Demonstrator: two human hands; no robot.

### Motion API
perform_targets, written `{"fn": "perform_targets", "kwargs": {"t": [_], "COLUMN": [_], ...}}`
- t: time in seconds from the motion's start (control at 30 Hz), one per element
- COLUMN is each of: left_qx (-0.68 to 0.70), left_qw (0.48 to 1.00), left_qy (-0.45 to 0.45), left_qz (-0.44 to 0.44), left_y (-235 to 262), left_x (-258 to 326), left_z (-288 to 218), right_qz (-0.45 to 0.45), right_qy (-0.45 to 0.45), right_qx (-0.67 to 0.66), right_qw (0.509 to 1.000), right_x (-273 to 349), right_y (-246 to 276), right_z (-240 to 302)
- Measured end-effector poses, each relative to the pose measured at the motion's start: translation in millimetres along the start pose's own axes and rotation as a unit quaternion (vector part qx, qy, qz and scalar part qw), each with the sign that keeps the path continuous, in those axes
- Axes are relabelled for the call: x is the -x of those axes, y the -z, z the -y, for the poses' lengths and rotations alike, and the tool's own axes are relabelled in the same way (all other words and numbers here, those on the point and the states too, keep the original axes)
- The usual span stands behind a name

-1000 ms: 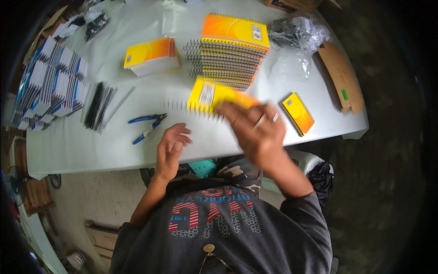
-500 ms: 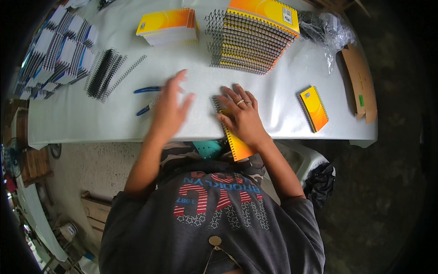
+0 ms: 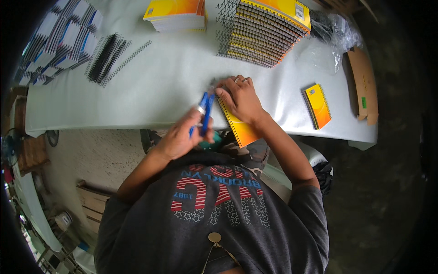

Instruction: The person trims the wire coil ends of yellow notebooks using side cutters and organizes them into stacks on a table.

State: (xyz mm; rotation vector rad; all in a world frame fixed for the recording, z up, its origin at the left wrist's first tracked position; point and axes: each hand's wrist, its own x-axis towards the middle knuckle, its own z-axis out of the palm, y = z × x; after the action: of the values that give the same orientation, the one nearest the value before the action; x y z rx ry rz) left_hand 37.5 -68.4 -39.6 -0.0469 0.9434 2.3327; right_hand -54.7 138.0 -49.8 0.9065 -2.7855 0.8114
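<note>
My left hand (image 3: pixel 180 139) is closed around the blue handles of a pair of pliers (image 3: pixel 208 112). The jaws, somewhat blurred, are at the far end of the black wire coil of a yellow-orange spiral notebook (image 3: pixel 245 133). That notebook lies slantwise at the table's near edge, its lower end sticking out over my lap. Over its upper part rests my right hand (image 3: pixel 242 100), fingers bent and gripping it near the coil's end; the hand hides much of the cover.
A finished-looking small spiral notebook (image 3: pixel 317 106) lies to the right. Farther back are a tall stack of coiled notebooks (image 3: pixel 269 36), a stack of uncoiled yellow pads (image 3: pixel 178 20) and loose black coils (image 3: pixel 107 59). Cardboard (image 3: pixel 362 84) and clear plastic (image 3: pixel 340 34) sit far right.
My left hand has picked up the blue pliers from the table and brought them right, to the notebook's coil end. My right hand stays on the notebook. The view has shifted slightly.
</note>
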Motion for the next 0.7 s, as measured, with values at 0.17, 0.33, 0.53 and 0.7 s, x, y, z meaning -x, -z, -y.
{"fn": "perform_targets", "kwargs": {"t": [0.17, 0.33, 0.53, 0.7], "left_qx": [0.161, 0.129, 0.093, 0.119], "left_qw": [0.976, 0.973, 0.974, 0.969], "left_qy": [0.147, 0.188, 0.209, 0.217], "left_qz": [-0.012, 0.025, 0.007, 0.022], "left_y": [-9, -12, -12, -7], "left_x": [-2, -2, -6, -3], "left_z": [21, 12, 9, 6], "right_qz": [0.016, 0.078, 0.043, 0.038], "right_qy": [-0.024, -0.050, 0.009, 0.016], "right_qx": [-0.039, -0.004, -0.048, -0.050], "right_qw": [0.999, 0.996, 0.998, 0.998], "right_x": [-8, -11, -10, -11], "right_y": [7, 9, 6, 5], "right_z": [1, 3, -3, -6]}}
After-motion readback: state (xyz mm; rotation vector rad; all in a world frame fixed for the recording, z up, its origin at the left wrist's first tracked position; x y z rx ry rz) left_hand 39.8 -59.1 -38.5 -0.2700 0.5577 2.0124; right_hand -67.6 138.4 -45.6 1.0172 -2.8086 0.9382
